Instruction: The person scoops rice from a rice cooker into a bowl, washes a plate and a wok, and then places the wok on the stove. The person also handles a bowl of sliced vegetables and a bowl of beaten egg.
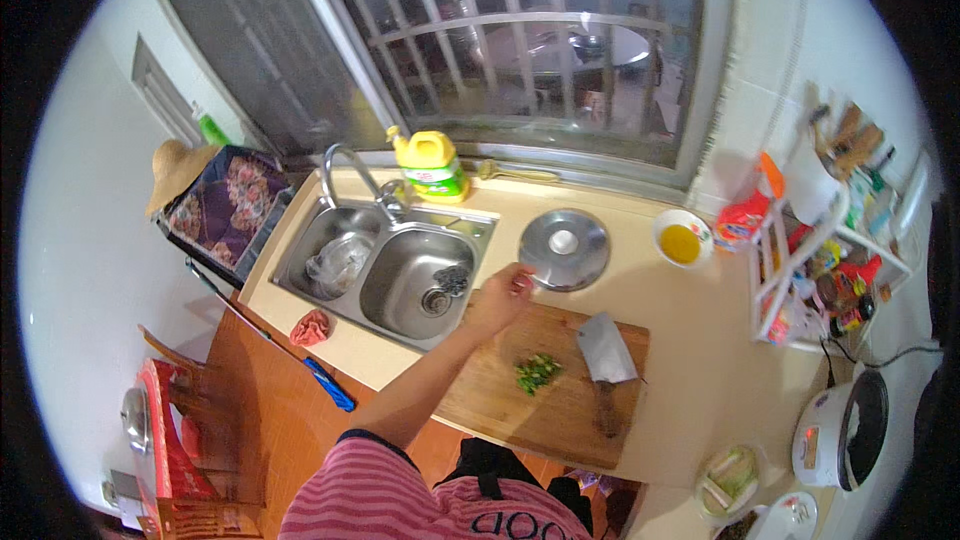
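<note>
My left hand (507, 298) reaches over the back left corner of a wooden cutting board (495, 397), its fingers curled. The fingertips overlap the near left edge of a round metal pot lid (559, 262) with a pale knob; contact between them is unclear. On the board lies a small heap of chopped green vegetable (538, 373), probably scallion. To its right a cleaver (604, 349) rests flat, its dark handle towards me. Further right and back stands a bowl (681, 238) of yellow liquid, likely beaten egg. My right hand is out of view.
A double steel sink (382, 277) holds a plastic bag (337, 261) and a dark scrubber (451, 280). Behind it stand the faucet (352, 157) and a yellow detergent jug (429, 165). At right are a loaded white rack (765, 277), a rice cooker (825, 435) and a dish of cut vegetables (727, 484).
</note>
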A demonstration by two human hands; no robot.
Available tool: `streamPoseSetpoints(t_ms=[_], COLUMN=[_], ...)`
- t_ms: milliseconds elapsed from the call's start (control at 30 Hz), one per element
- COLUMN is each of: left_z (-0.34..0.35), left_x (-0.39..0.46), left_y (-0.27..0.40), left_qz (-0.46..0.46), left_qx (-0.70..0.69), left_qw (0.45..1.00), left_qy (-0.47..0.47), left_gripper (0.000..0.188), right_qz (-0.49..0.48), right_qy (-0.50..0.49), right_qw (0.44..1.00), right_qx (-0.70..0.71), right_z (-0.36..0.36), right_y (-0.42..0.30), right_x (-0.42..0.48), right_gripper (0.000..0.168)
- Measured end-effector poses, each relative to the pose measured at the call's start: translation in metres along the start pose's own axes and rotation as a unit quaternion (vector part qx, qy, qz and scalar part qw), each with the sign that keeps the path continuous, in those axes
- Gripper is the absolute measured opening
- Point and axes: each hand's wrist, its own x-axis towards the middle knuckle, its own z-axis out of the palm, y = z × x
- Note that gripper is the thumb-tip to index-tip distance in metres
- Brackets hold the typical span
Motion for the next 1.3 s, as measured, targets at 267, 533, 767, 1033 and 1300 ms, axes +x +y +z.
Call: streamPoseSetpoints(t_ms=[267, 533, 767, 1033, 1300], left_z=[-0.193, -0.266, -0.286, -0.293, -0.287], left_x=[0.017, 0.121, 0.175, 0.201, 0.204], left_y=[-0.172, -0.255, -0.278, -0.3, -0.282], left_qz=[-0.05, -0.021, 0.053, 0.036, 0.107], left_qx=[0.002, 0.079, 0.086, -0.039, 0.084], left_qw=[0.989, 0.995, 0.994, 0.99, 0.985], left_qy=[0.142, 0.049, -0.041, -0.129, -0.103], left_gripper=[0.041, 0.052, 0.054, 0.046, 0.04], right_qz=[-0.13, -0.231, -0.219, -0.208, -0.18], right_qy=[-0.041, -0.338, -0.394, -0.387, -0.374], right_qw=[0.98, 0.912, 0.891, 0.893, 0.905], right_qx=[0.148, 0.042, 0.052, 0.096, 0.089], right_z=[0.283, 0.531, 0.631, 0.655, 0.664], right_y=[-0.241, -0.465, -0.549, -0.582, -0.593], right_x=[0.053, 0.001, -0.039, -0.053, -0.055], right_gripper=[0.043, 0.031, 0.026, 0.03, 0.029])
